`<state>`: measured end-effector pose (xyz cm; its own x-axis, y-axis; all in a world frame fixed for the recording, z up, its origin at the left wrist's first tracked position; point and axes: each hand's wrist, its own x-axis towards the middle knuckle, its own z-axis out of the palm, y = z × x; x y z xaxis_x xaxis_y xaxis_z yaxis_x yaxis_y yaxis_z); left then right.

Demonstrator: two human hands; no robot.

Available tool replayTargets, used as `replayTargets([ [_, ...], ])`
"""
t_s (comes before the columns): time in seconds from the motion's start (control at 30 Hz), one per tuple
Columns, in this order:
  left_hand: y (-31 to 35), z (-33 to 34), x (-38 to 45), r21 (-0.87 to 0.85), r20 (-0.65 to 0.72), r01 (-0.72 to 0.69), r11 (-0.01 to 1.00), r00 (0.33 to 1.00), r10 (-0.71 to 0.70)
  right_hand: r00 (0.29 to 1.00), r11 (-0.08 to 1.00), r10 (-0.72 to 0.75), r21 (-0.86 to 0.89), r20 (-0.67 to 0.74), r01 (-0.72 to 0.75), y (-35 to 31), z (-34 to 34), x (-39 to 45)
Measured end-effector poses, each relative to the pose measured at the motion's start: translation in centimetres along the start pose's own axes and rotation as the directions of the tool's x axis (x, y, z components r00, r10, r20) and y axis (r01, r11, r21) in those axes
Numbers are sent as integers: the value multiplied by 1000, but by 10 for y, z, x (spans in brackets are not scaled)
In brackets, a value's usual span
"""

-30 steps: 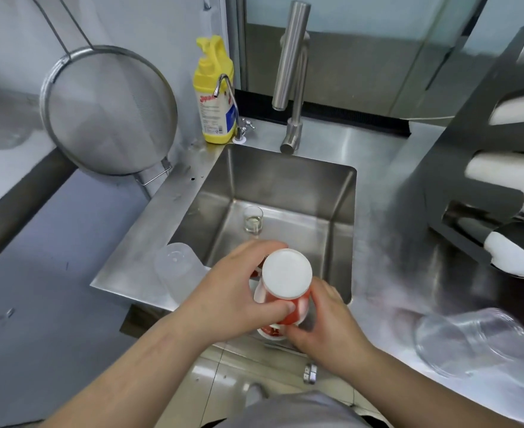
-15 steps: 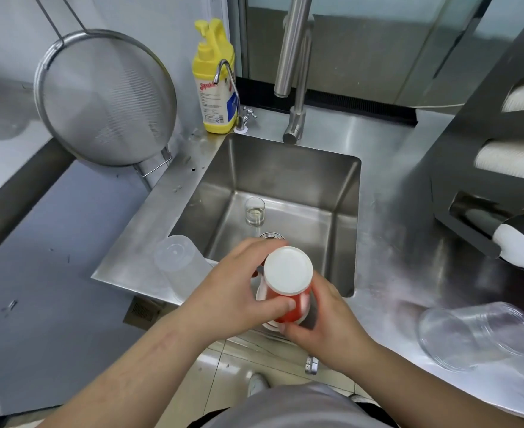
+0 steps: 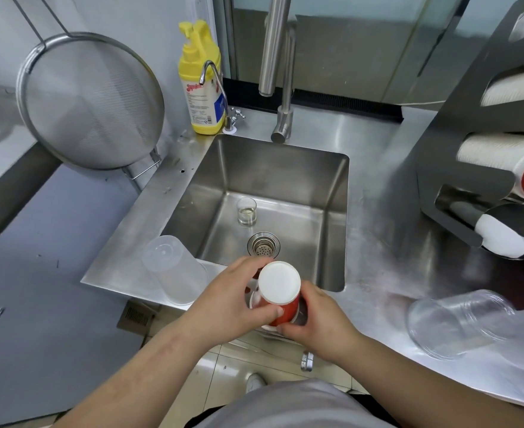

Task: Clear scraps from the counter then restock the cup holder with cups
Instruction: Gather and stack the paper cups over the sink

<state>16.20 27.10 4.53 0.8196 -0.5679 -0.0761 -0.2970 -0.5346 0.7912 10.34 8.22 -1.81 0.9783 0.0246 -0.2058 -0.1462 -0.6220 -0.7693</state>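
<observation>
Both hands grasp an upside-down red paper cup [image 3: 281, 296] at the counter [image 3: 375, 273] edge: left hand [image 3: 239, 299] at 9 o'clock, right hand [image 3: 318, 322] at 4 o'clock.

Single head view, wide-angle, looks steeply down, close over sink [image 3: 273, 186] and counter [image 3: 378, 273]; edges warped, probably lens distortion.

Bare surface [image 3: 375, 193] lies open between the sink [image 3: 338, 217] and the cup holder [image 3: 446, 156], while clear cups [image 3: 458, 322] lying at front right and a tumbler [image 3: 174, 270] at left block passage.
</observation>
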Motion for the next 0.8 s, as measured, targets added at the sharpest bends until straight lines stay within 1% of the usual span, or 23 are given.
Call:
replayTargets([
  [0.1, -3, 1, 2, -5, 0, 13, 1000, 1000, -13, 1000, 1000, -2, -27, 15, 2, 5, -2, 1],
  [0.3, -3, 2, 1, 16, 8, -5, 1000, 1000, 4, 1000, 998, -12, -69, 18, 13, 3, -1, 2],
  [0.5, -2, -3, -2, 28, 32, -8, 1000, 999, 7, 1000, 988, -9, -151, 26, 13, 5, 0, 4],
  [0.57, 1, -6, -1, 31, 17, -29, 999, 999, 29, 999, 983, -18, -179, 44, 26, 3, -3, 4],
  [0.67, 7, -13, 0, 74, 35, -62, 995, 998, 59, 997, 972, -52, -227, 63, 65, -2, -10, 2],
  [0.8, 17, -26, 3, 159, 68, -147, 976, 988, 138, 993, 960, -34, -273, 115, 64, -8, -23, 0],
])
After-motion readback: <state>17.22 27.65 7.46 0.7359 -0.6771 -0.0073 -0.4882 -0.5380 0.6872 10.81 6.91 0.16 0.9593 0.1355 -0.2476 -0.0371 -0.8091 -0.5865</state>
